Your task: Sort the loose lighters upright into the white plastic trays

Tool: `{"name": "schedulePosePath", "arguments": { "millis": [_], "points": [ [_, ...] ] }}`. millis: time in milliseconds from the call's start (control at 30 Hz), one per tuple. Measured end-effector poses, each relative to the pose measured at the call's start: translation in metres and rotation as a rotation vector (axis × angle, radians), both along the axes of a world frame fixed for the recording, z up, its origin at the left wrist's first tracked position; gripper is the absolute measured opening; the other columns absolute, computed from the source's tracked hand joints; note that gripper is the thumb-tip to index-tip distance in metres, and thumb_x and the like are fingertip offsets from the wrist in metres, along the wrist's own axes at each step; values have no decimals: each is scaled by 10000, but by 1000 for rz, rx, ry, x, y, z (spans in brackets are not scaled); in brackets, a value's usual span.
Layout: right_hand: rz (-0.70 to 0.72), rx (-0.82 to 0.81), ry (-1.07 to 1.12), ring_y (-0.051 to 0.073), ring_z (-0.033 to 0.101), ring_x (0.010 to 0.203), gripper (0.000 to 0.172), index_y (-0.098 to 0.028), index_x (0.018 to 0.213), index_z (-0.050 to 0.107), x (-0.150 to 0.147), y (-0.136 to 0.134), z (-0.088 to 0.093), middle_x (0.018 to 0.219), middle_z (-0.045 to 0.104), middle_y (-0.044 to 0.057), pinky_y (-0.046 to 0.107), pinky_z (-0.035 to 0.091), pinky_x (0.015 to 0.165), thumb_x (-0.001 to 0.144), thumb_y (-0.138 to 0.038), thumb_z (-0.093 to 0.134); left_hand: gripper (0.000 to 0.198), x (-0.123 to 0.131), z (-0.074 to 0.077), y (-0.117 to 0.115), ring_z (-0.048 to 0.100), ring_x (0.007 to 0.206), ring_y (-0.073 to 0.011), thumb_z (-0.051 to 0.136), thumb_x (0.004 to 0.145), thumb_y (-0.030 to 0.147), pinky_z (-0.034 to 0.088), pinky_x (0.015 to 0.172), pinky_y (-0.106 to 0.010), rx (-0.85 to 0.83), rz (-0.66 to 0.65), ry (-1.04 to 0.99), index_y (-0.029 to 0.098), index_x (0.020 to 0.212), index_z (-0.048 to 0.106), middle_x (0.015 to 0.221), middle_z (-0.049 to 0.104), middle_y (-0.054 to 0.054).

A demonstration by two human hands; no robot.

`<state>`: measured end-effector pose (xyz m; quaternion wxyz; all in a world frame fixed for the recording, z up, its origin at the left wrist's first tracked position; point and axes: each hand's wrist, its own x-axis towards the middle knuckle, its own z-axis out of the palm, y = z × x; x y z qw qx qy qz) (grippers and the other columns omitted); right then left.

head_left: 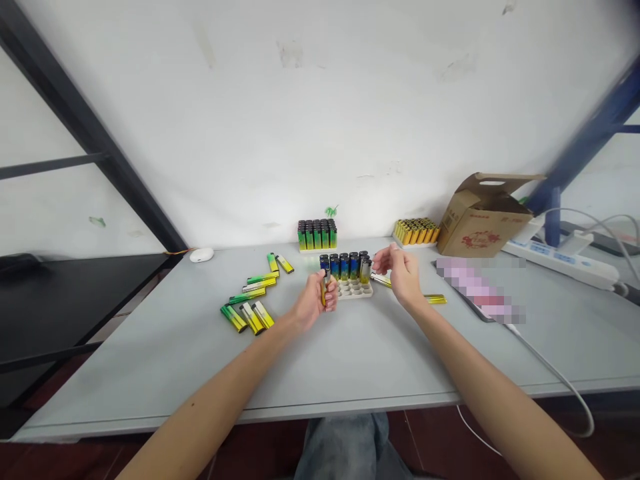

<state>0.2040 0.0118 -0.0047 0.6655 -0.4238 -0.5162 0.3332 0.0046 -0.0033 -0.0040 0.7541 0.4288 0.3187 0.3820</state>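
My left hand (316, 295) is closed around a lighter (326, 287), held upright at the near left corner of a white tray with holes (357, 289). In the tray's back rows stand several blue lighters (344, 265), and one with a silver and yellow body (365, 271). Just right of the tray hovers my right hand (399, 270), its fingers loosely bent and apart with nothing visible in them. Below those fingers a silver and yellow lighter (382, 280) lies on the table. Another yellow lighter (435, 299) shows beyond my right wrist, partly hidden by it.
Several loose green, silver and yellow lighters (253, 317) lie at left. Along the wall stand a tray of green lighters (317, 235), one of orange lighters (417, 231) and an open cardboard box (483, 223). A phone (477, 290) with a cable and a power strip (565, 261) lie at right.
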Motion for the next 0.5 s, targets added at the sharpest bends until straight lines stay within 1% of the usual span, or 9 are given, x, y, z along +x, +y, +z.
{"name": "schedulePosePath", "arguments": {
  "millis": [67, 133, 233, 333, 433, 500],
  "points": [
    [-10, 8, 6, 113, 505, 475, 578, -169, 599, 629, 0, -1, 1, 515, 578, 38, 246, 409, 473, 841, -675, 488, 391, 1, -1, 1, 291, 477, -99, 218, 965, 340, 327, 470, -187, 15, 26, -4, 187, 635, 361, 577, 280, 36],
    [-21, 9, 10, 116, 504, 474, 579, -172, 597, 626, 0, -1, 1, 513, 574, 39, 250, 411, 474, 843, -677, 483, 382, 0, -2, 4, 291, 475, -99, 232, 966, 345, 322, 464, -187, 35, 60, -8, 189, 641, 361, 577, 281, 39],
    [-26, 3, -12, 121, 508, 479, 583, -177, 607, 623, -1, -2, 0, 523, 575, 39, 258, 416, 480, 852, -681, 463, 404, -1, -5, 7, 291, 466, -96, 290, 967, 461, 327, 458, -193, 35, 83, -17, 196, 672, 367, 580, 283, 51],
    [-18, 15, -75, 128, 520, 499, 580, -178, 623, 624, -3, -3, -3, 536, 580, 39, 263, 426, 500, 873, -668, 440, 437, -1, -9, 6, 372, 500, -101, 324, 946, 571, 390, 506, -212, 38, 51, -37, 195, 738, 402, 611, 344, 47],
    [1, 60, -150, 132, 527, 519, 553, -180, 647, 628, -4, -6, -5, 549, 585, 34, 268, 434, 527, 899, -630, 429, 384, 2, -11, 1, 478, 576, -113, 350, 955, 530, 439, 572, -238, 82, -2, -24, 180, 859, 475, 681, 437, 25],
    [20, 97, -235, 135, 532, 539, 525, -184, 668, 631, -4, -10, -5, 572, 591, 30, 274, 441, 551, 922, -588, 414, 320, 4, -12, -3, 518, 620, -113, 426, 947, 478, 449, 597, -240, 132, -19, 18, 170, 939, 512, 714, 475, 19]
  ]
}}
